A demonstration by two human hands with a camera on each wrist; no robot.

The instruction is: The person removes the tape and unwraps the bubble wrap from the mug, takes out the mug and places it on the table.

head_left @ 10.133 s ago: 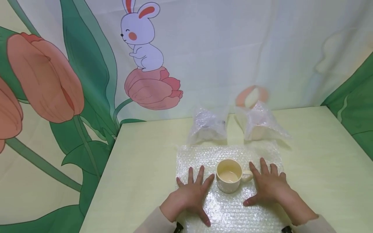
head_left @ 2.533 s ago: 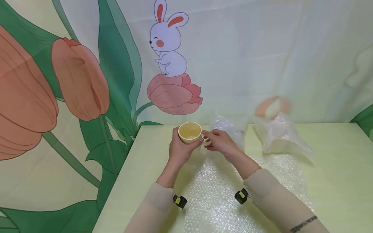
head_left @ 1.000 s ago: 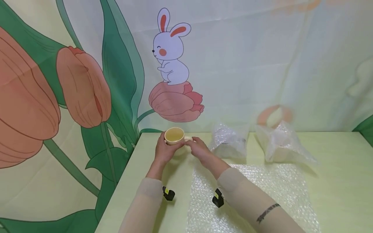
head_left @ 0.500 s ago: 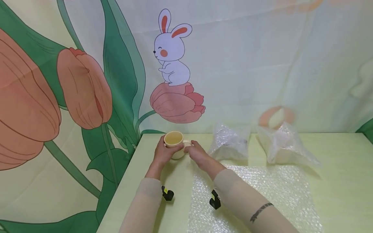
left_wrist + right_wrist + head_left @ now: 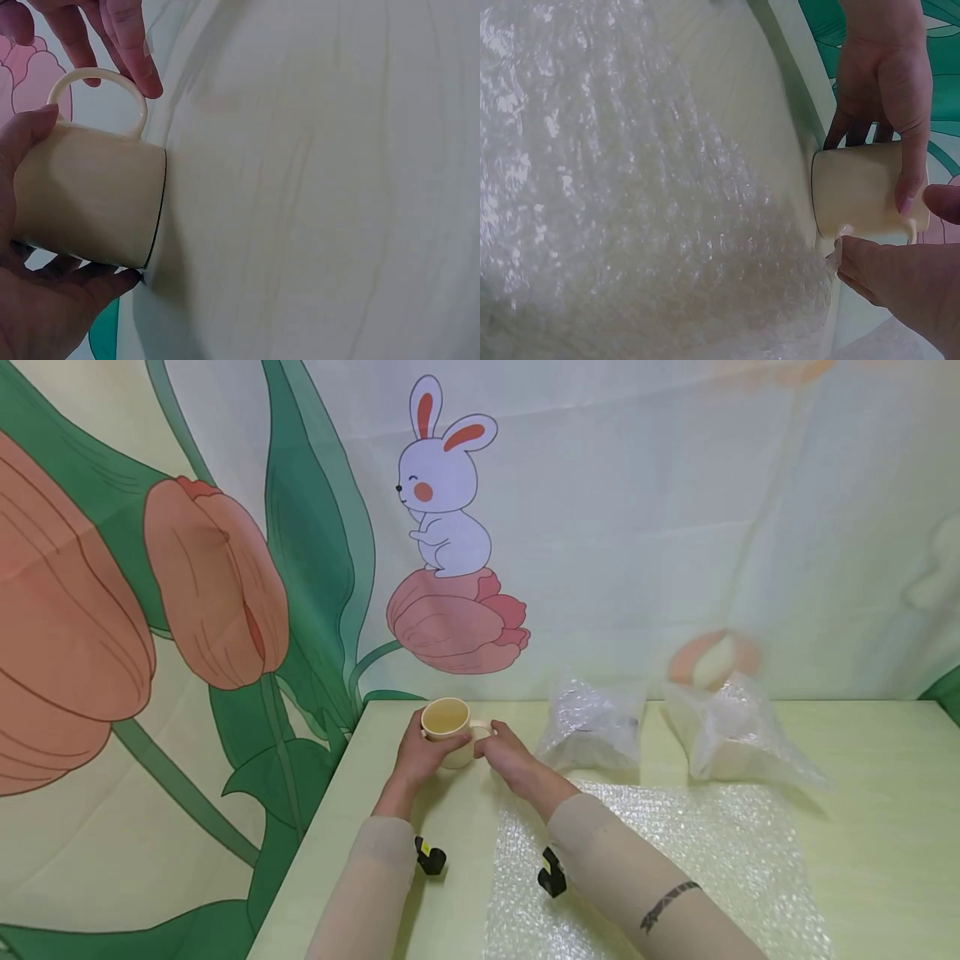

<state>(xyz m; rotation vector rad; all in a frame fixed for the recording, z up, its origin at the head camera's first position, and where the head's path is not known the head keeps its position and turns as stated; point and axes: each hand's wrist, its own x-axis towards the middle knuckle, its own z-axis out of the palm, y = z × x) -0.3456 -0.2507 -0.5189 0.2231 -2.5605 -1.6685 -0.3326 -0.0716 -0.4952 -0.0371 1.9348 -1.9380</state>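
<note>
A cream mug [image 5: 446,718] stands upright at the table's far left corner; its base appears to meet the tabletop [image 5: 457,877]. My left hand [image 5: 420,756] grips the mug body from the left, thumb across the near side and fingers behind. On the other side, my right hand [image 5: 513,756] is at the handle. In the left wrist view, its extended fingers [image 5: 135,45] lie beside the mug's handle [image 5: 97,73], apparently touching it. The right wrist view has its thumb [image 5: 941,202] spread apart from the fingers, with the mug [image 5: 859,184] just beyond.
A flat bubble wrap sheet [image 5: 697,827] covers the table's middle, partly under my right arm. Two bundles, one bubble-wrapped [image 5: 592,731] and another [image 5: 731,735], stand behind it. A printed cloth backdrop [image 5: 600,543] hangs along the back edge.
Earlier both hands lay spread on the bubble wrap beside the mug. They then lifted it and carried it to the far left corner, down to the table. The last half second shows little movement.
</note>
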